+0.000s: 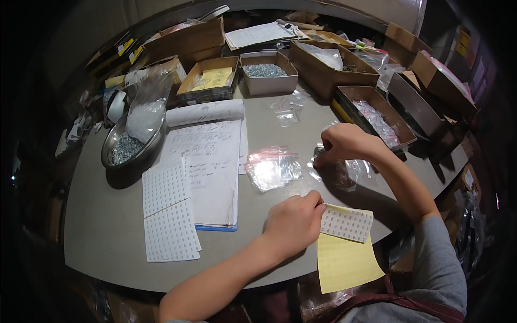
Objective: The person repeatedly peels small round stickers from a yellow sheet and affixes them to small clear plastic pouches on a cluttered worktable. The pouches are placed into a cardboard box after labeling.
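Note:
My left hand [293, 223] is closed at the near side of the table, its thumb and finger pinching the left edge of a sheet of small printed stickers [347, 223]. The sheet's yellow backing paper [347, 264] hangs down over the table edge. Farther off and to the right, my right hand [347, 142] is curled over some clear plastic bags [350, 173], fingertips pointing down onto them. What those fingertips hold, if anything, is hidden. Left of it lies a stack of clear zip bags [273, 168] with red closure strips.
At the left are two more sticker sheets [171, 229], a clipboard with papers [215, 199] and a metal bowl of screws [126, 151]. Behind stand a white box of small hardware [269, 86], a box with yellow paper [207, 97] and a box of bagged parts [344, 99].

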`<act>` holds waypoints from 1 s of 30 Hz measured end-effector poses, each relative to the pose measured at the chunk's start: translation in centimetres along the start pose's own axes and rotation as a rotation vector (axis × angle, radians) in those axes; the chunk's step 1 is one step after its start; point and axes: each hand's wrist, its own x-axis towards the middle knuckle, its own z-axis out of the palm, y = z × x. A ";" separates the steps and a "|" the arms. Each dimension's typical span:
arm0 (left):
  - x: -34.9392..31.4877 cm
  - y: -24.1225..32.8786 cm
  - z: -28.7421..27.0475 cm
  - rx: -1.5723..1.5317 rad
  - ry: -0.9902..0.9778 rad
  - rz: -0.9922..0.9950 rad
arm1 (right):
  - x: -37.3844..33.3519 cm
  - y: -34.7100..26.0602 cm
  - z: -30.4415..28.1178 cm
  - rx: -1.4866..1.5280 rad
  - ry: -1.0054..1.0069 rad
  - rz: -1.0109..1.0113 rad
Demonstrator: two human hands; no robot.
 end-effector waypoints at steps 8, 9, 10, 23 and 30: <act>-0.2 -0.2 0.2 -0.009 0.077 0.085 | 1.5 -3.5 1.9 0.615 -0.003 -0.303; -0.2 -0.1 0.3 -0.011 0.080 0.097 | 1.4 -4.0 2.0 0.602 -0.016 -0.289; -0.2 -0.1 0.3 -0.014 0.075 0.100 | 1.4 -4.3 2.3 0.548 0.012 -0.305; 0.6 -0.5 0.0 -0.167 0.017 -0.070 | 0.3 0.1 2.6 0.101 0.238 -0.164; 1.0 -1.8 -0.2 -0.257 0.031 -0.107 | -7.5 -3.9 0.2 0.502 0.095 -0.452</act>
